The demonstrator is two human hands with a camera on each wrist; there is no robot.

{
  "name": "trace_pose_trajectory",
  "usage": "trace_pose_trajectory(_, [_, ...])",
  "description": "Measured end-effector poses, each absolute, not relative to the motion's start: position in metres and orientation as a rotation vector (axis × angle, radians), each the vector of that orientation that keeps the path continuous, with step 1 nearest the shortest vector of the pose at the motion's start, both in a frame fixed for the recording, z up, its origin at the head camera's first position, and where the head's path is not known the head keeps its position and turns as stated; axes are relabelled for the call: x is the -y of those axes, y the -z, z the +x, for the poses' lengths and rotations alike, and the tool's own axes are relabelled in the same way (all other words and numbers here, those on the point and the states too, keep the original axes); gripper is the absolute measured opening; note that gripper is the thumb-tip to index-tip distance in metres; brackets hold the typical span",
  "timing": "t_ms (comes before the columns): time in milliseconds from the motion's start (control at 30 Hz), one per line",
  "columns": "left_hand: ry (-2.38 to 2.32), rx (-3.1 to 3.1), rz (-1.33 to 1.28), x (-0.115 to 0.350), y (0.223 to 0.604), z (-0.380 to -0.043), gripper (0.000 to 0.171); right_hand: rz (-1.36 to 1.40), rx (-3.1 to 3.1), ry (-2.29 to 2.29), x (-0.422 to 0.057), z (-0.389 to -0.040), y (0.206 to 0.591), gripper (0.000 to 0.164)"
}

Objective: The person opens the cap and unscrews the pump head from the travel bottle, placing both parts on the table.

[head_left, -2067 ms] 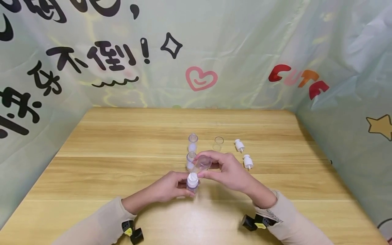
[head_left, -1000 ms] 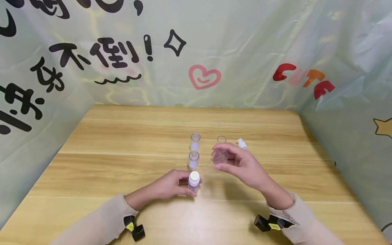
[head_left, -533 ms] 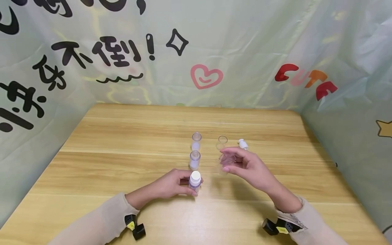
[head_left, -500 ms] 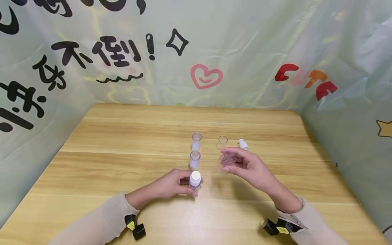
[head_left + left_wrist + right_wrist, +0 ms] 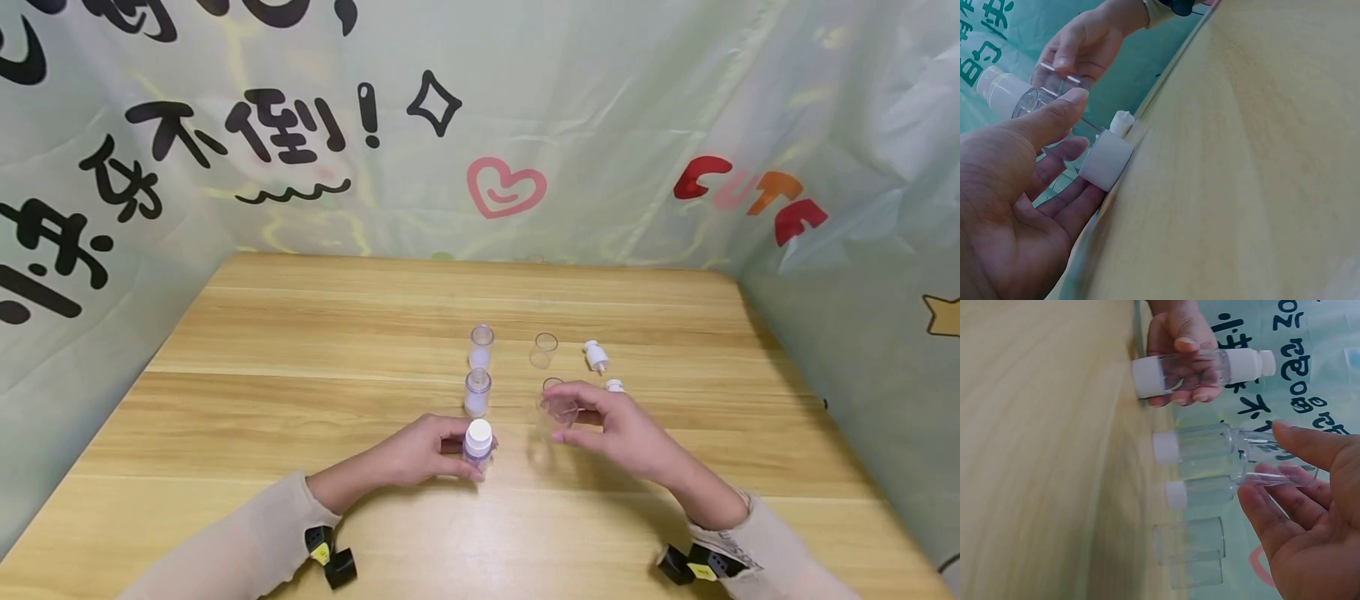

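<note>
My left hand (image 5: 416, 454) grips a small clear pump bottle (image 5: 478, 440) round its body, upright at the table. White base (image 5: 1107, 160) and white pump head (image 5: 1250, 365) show on it in the wrist views. My right hand (image 5: 611, 425) holds a clear plastic cap (image 5: 1282, 464) between thumb and fingers, close over the tabletop to the right of that bottle. Beyond the pump bottle, two clear bottles with white bases, the nearer bottle (image 5: 477, 393) and the farther bottle (image 5: 481, 348), stand in line with it, open at the top.
Two more clear caps stand on the wooden table (image 5: 300, 333), the far cap (image 5: 542, 354) and another cap (image 5: 1189, 541), partly behind my right hand in the head view. Two white pump heads lie further right, one pump head (image 5: 596, 356) fully seen. Printed cloth (image 5: 585, 125) walls the table.
My right hand has carried the clear cap from just above the pump bottle to the right and then down toward the table. My left hand keeps its grip on the bottle.
</note>
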State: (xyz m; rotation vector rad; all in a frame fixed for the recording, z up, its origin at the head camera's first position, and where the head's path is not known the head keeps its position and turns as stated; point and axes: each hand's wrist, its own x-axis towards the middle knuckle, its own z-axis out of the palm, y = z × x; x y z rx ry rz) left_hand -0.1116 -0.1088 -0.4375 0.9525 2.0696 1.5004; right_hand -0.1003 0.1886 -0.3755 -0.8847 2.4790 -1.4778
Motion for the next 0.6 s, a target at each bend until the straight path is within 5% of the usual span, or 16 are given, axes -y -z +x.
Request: trace_pose_trajectory(600, [-1.508, -2.055, 0.926, 0.107, 0.437, -0.111, 0.037, -0.914, -2.677, 1.003, -0.201, -0.101, 0.393, 0.039])
